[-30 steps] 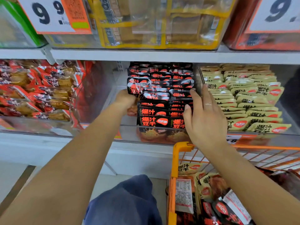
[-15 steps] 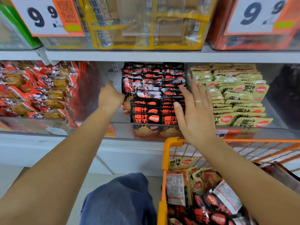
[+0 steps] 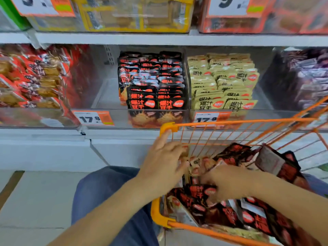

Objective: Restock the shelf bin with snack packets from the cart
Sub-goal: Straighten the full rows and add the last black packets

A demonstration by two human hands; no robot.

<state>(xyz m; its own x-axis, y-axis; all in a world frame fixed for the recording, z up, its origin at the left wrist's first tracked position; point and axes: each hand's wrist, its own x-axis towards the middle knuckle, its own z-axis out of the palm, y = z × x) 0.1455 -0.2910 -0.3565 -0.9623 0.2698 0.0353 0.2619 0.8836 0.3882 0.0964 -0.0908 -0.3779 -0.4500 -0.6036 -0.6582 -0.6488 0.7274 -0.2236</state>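
We have both hands in the cart [image 3: 237, 121] at five o'clock; left hand [image 3: 165, 167] grip released over packets [image 3: 230, 215]; right hand [image 3: 229, 181] grip we cannot tell.

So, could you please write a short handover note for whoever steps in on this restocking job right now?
Left hand: at the near corner of the orange cart, fingers among the packets; grip too blurred to tell.
Right hand: down in the cart on the black snack packets; grip also unclear.
Shelf bin: black packets stacked on its right side, left part bare.
Done: part of the bin is filled.
Left: lift packets from the cart and fill the bare left side. Beige packets sit in the next bin.
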